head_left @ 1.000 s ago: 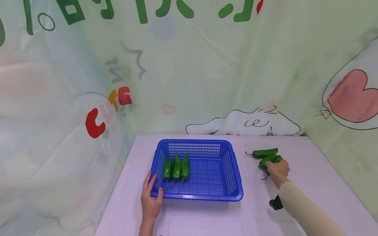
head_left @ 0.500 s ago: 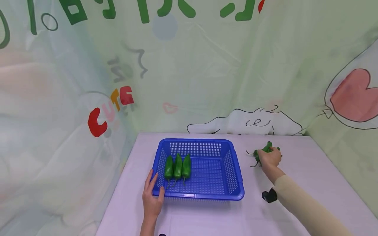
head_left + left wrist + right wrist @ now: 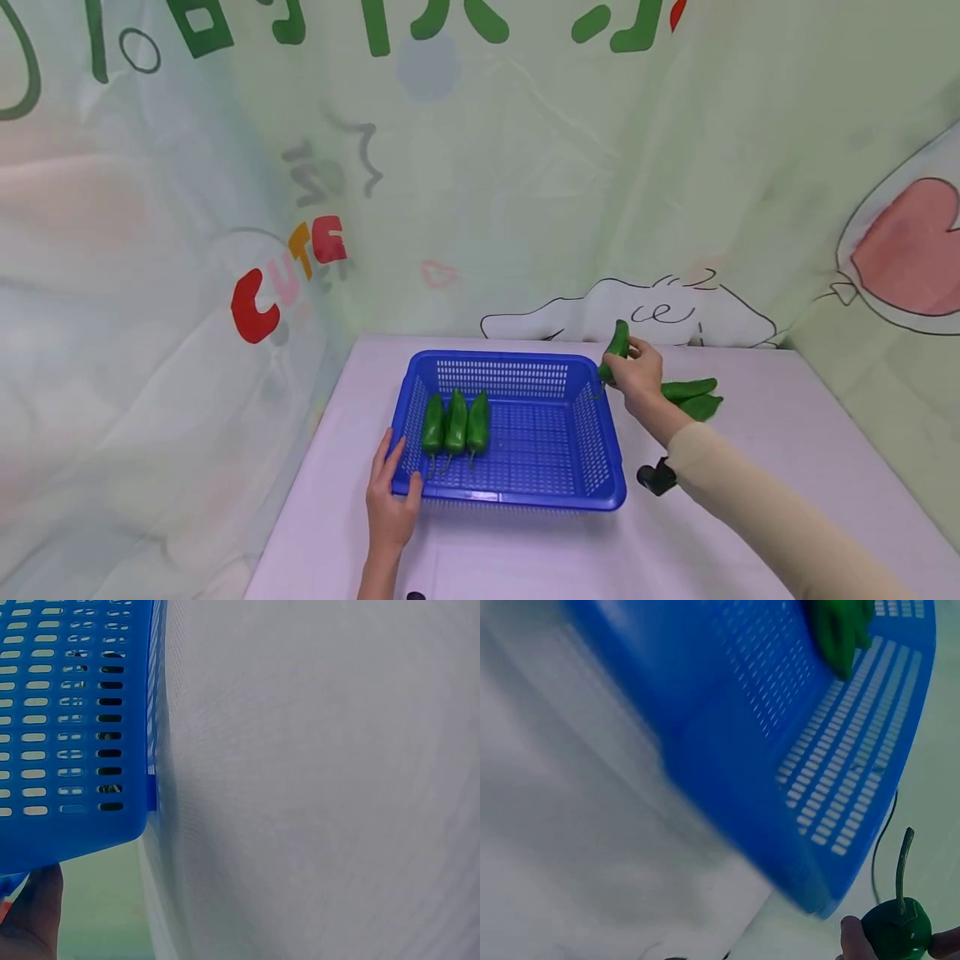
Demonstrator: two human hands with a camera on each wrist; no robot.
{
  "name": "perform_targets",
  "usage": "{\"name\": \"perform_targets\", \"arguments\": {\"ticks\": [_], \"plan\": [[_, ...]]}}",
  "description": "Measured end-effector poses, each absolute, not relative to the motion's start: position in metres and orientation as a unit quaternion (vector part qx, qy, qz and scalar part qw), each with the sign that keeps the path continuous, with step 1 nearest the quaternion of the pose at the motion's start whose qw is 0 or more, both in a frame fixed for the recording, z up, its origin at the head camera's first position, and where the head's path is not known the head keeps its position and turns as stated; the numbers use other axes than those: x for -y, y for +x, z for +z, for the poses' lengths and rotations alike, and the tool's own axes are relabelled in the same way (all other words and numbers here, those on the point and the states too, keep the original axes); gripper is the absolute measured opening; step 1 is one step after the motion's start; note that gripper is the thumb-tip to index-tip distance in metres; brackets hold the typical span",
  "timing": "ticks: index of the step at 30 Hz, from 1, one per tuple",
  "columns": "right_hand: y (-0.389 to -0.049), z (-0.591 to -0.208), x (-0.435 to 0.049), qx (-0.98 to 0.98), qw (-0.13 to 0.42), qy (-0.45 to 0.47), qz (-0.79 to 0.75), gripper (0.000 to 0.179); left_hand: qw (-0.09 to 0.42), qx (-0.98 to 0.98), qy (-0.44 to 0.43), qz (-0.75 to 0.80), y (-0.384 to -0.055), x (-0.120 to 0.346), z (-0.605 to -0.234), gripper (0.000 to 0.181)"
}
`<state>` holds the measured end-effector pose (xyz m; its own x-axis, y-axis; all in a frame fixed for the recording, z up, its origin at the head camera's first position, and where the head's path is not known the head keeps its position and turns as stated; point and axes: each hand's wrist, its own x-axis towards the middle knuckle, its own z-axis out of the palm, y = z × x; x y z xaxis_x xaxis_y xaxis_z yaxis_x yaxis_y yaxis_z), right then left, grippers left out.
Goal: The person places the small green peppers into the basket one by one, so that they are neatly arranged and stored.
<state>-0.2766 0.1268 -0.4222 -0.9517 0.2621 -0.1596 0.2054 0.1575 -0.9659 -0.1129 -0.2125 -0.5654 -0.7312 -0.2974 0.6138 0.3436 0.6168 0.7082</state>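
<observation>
My right hand (image 3: 639, 375) pinches a green chili pepper (image 3: 618, 340) between thumb and fingers, raised at the right rim of the blue plastic basket (image 3: 517, 500). In the right wrist view, the held pepper (image 3: 891, 930) shows its stem end, with fingertips on either side. Three green peppers (image 3: 455, 423) lie side by side in the basket's left part, stems toward me. At the basket's near-left corner, my left hand (image 3: 390, 508) rests on the rim, its fingers spread and fairly straight. The left wrist view shows part of that hand (image 3: 37, 915) at the rim.
More green peppers (image 3: 693, 396) lie on the white table (image 3: 517, 567) to the right, partly hidden behind the right forearm. A printed cloth (image 3: 510, 208) hangs behind and along both sides. A dark wrist device (image 3: 657, 477) shows beside the right sleeve.
My right hand gathered at the pepper pile, then lifted one pepper and carried it left to the basket's rim. The left hand has stayed at the basket's corner.
</observation>
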Motion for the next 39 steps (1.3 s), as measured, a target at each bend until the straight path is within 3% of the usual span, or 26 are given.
{"name": "perform_targets", "arguments": {"ticks": [15, 28, 39], "plan": [[-0.276, -0.408, -0.05, 0.755, -0.048, -0.058, 0.651, 0.071, 0.373, 0.813, -0.025, -0.446, -0.12, 0.215, -0.566, 0.056], [-0.275, -0.439, 0.002, 0.754, -0.094, -0.054, 0.648, 0.069, 0.357, 0.821, -0.015, -0.446, -0.12, 0.211, -0.562, 0.057], [-0.253, -0.45, 0.021, 0.767, -0.118, -0.018, 0.631, 0.068, 0.349, 0.828, -0.001, -0.438, -0.117, 0.213, -0.567, 0.058]]}}
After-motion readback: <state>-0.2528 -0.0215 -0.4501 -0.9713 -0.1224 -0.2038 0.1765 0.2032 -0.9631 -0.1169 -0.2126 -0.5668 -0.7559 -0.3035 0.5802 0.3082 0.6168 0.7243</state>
